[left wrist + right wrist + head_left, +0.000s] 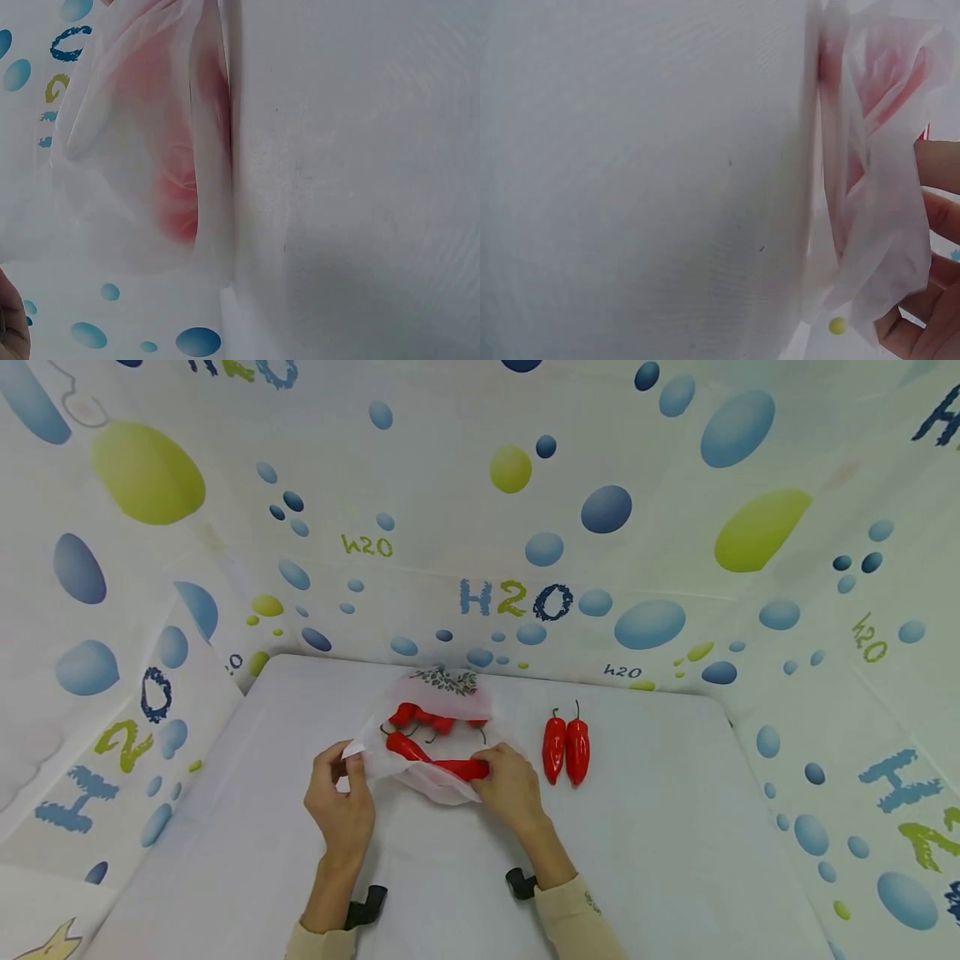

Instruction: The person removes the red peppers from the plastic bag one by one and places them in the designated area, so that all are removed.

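Observation:
A thin, translucent white plastic bag lies open in the middle of the table, with several red peppers inside its mouth, their stems showing. My left hand pinches the bag's left edge between thumb and fingers. At the right side of the mouth, my right hand grips the end of a red pepper, its fingertips right at the bag's edge. Through the film in the left wrist view, red shapes show blurred. The right wrist view has my fingers beside the crumpled film.
Two more red peppers lie side by side to the right of the bag, stems pointing away. A white cover spreads over the table. Behind and at both sides hangs a white curtain with coloured drops and lettering.

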Demonstrator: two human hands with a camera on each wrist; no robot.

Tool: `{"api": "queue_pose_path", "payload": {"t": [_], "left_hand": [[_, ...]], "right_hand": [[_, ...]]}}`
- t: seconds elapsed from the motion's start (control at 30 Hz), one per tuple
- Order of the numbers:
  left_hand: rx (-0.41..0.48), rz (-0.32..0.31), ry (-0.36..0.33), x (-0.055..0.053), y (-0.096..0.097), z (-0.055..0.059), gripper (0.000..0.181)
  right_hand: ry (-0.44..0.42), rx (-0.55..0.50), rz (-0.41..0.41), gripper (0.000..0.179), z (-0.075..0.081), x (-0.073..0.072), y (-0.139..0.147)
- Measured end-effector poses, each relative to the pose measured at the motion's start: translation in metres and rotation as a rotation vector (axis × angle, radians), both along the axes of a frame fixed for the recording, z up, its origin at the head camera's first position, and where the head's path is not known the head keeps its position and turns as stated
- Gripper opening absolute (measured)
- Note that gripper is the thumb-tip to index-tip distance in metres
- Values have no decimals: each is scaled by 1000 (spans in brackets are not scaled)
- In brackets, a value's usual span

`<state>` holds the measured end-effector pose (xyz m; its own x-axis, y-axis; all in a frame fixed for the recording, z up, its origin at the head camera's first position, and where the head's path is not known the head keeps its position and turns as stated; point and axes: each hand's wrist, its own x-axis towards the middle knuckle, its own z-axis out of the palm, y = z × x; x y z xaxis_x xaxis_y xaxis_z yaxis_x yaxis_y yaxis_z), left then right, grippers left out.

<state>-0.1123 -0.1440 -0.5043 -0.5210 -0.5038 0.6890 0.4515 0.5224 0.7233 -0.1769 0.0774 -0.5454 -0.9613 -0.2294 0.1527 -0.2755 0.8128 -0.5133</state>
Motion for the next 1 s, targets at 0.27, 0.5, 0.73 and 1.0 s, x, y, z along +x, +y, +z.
{"api": "queue_pose_path", "payload": {"t": [0.27, 0.5, 0.73, 1.0], "left_hand": [[16, -7, -15, 4, 2, 8, 17], [6, -28, -44, 2, 1, 4, 18], [-1, -21, -56, 2, 3, 4, 18], [-16, -15, -50, 2, 4, 3, 17]], "right_hand": [[25, -18, -26, 33, -1, 0, 2], [42, -97, -25, 36, 2, 0, 2], [67, -302, -10, 37, 7, 2, 3], [154, -412, -21, 41, 17, 6, 7]]}}
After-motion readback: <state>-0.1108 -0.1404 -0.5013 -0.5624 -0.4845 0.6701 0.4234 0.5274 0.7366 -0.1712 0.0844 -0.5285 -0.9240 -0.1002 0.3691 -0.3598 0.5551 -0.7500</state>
